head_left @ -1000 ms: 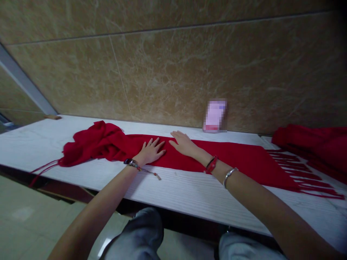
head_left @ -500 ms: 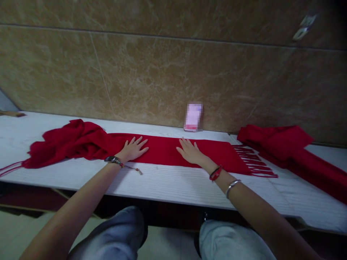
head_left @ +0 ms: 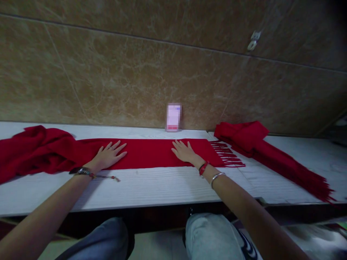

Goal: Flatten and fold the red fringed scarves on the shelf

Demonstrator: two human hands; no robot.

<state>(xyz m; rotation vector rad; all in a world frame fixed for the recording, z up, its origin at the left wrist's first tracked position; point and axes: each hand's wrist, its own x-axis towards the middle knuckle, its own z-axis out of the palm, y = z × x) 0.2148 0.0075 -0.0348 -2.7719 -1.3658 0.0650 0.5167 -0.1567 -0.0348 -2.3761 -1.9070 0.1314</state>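
Observation:
A red fringed scarf (head_left: pixel 149 153) lies along the white table, flat in its middle and bunched into loose folds at the left. My left hand (head_left: pixel 107 157) rests palm down on it, fingers spread, where the flat part meets the folds. Farther right, my right hand (head_left: pixel 185 151) also lies flat on the scarf with its fingers apart, short of the fringed end. Neither hand grips the cloth. The scarf's left end runs out of view.
To the right, a second red scarf (head_left: pixel 284 160) lies folded over itself, its fringe near the table's front edge. A blurred pink-and-white upright item (head_left: pixel 173 117) stands against the brown marbled wall (head_left: pixel 121 79). The white tabletop (head_left: pixel 151 187) is narrow.
The camera view has turned to the right, bringing the second scarf's fringe into sight. My left hand has slid left along the scarf, widening the gap between my hands. Both hands stay flat.

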